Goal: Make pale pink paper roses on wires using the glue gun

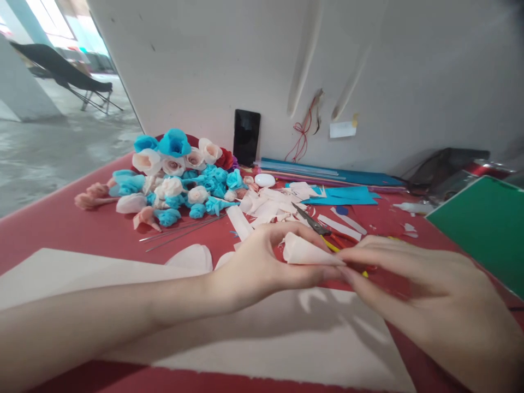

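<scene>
Paper cone [305,251], held above the red desk [61,229], appears light, soft and easily creased, and is best taken at its narrow tip, where the right hand [434,278] pinches it, the left hand [257,265] pinching it between thumb and finger.

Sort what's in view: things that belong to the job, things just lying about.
Likely part of the job: paper cone in left hand and right hand; rounded paper pieces; scissors; paper flowers.
Probably just lying about: phone; chair; green board.
</scene>
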A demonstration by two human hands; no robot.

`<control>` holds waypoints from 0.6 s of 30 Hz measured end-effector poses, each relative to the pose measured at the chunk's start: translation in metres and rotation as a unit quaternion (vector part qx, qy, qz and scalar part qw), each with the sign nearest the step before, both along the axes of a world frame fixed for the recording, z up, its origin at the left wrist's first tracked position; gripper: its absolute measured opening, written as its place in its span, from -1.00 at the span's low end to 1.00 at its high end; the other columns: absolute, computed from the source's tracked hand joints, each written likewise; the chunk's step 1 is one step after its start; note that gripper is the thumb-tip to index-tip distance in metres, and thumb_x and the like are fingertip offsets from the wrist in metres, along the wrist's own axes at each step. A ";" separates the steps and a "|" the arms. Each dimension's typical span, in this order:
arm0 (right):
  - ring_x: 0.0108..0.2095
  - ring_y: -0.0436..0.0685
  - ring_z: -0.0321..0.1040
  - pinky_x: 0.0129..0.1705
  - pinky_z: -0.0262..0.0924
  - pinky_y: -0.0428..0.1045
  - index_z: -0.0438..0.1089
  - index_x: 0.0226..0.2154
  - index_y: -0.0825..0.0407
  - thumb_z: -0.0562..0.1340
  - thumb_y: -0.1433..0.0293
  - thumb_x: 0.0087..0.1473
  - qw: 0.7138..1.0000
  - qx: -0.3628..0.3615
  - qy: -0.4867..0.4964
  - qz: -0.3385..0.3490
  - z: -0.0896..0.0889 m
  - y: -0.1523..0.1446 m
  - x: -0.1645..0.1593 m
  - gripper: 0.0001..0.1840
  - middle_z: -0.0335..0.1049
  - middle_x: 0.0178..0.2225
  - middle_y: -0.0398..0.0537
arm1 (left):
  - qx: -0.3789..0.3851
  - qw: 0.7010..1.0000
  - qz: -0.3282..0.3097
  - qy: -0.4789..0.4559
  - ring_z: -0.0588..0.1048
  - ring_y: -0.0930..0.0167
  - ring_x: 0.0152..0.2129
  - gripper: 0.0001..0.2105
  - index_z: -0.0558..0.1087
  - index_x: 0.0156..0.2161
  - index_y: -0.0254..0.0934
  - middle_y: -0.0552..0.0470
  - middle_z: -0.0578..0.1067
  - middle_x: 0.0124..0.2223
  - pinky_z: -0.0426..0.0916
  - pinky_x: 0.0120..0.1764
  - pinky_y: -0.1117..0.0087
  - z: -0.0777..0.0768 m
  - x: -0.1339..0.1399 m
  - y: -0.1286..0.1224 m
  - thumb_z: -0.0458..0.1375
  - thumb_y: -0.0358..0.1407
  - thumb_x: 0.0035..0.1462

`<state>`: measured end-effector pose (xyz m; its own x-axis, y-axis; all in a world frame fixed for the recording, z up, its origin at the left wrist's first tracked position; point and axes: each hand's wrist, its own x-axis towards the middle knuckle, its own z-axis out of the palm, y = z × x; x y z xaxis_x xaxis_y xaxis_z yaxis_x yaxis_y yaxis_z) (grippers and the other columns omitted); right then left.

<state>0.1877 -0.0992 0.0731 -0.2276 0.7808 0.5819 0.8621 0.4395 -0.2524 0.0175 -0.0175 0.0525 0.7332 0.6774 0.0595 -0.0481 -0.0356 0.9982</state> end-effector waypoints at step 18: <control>-0.50 -0.08 0.24 -0.48 0.10 -0.14 0.37 -0.46 0.01 0.10 0.53 0.07 0.994 -0.086 -0.042 0.047 -0.011 0.000 0.011 -0.82 0.30 -0.54 -0.25 | 0.076 0.988 -0.032 0.131 0.46 0.44 -0.38 -0.77 0.56 -0.35 -0.29 0.09 0.55 -0.38 0.28 -0.32 0.53 -0.014 0.002 0.001 0.20 -0.16 0.00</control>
